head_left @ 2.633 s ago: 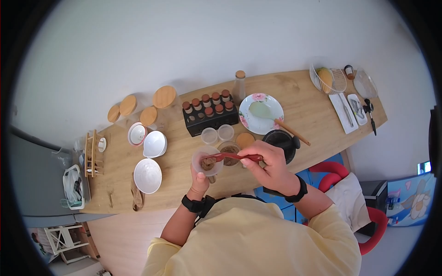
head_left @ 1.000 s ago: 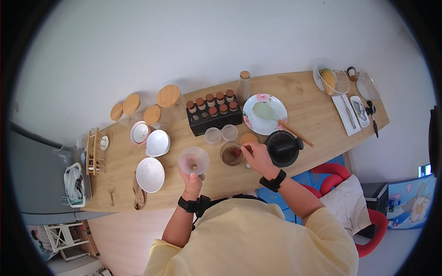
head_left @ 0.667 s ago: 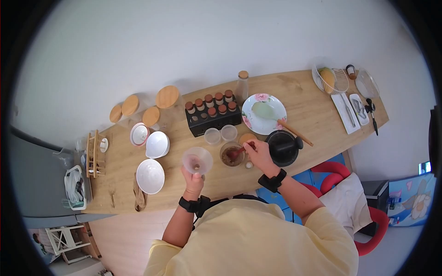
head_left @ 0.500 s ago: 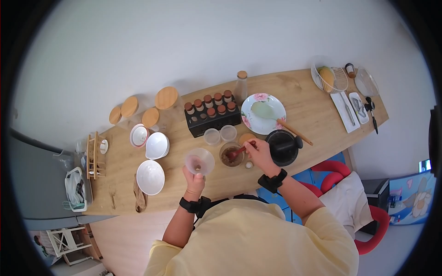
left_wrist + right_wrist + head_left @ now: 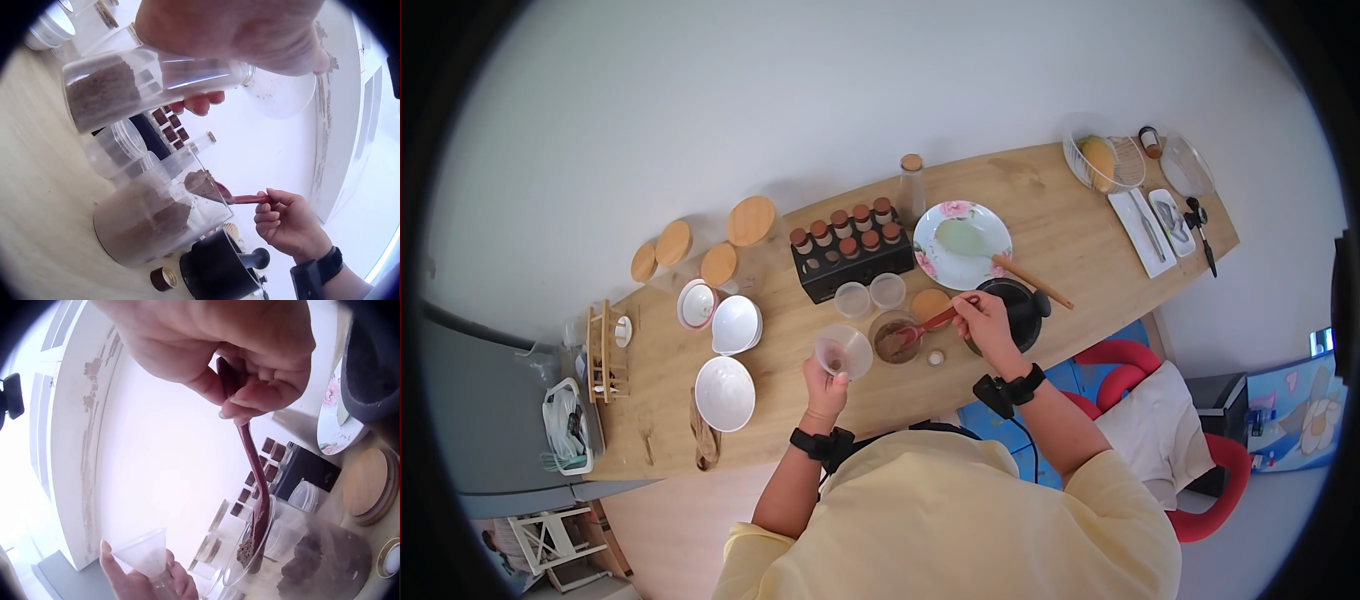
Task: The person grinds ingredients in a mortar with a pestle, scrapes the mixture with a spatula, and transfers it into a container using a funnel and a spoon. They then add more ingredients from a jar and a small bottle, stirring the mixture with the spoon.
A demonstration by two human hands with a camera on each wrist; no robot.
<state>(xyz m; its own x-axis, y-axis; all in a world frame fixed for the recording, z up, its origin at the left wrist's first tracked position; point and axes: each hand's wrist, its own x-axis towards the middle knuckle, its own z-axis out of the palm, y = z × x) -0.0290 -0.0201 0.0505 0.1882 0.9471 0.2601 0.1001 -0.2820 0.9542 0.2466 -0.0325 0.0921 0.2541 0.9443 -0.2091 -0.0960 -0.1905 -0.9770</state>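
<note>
My left hand [image 5: 827, 393] grips a small clear bottle [image 5: 103, 94] partly filled with brown powder. A translucent funnel [image 5: 845, 352] sits in the bottle's mouth, with a little powder clinging inside. My right hand [image 5: 987, 325] pinches the handle of a dark red spoon [image 5: 247, 199]. Brown powder is heaped in the spoon's bowl, which is at the mouth of a wide clear jar [image 5: 125, 228]. More of the same powder lies in that jar. Beside the jar are its round wooden lid [image 5: 369, 484] and a small brown screw cap [image 5: 164, 279].
A black mortar and pestle [image 5: 215, 269] stands right of the jar. Behind are two small clear cups [image 5: 853, 299], a black rack [image 5: 850, 270] of capped bottles and a floral plate [image 5: 940, 270] bearing a spatula. White bowls [image 5: 725, 394] stand at left.
Earlier the spoon was over the funnel. My right hand then brought it to the jar, dipped it into the powder, and now raises it loaded. My left hand still holds the bottle and funnel.
</note>
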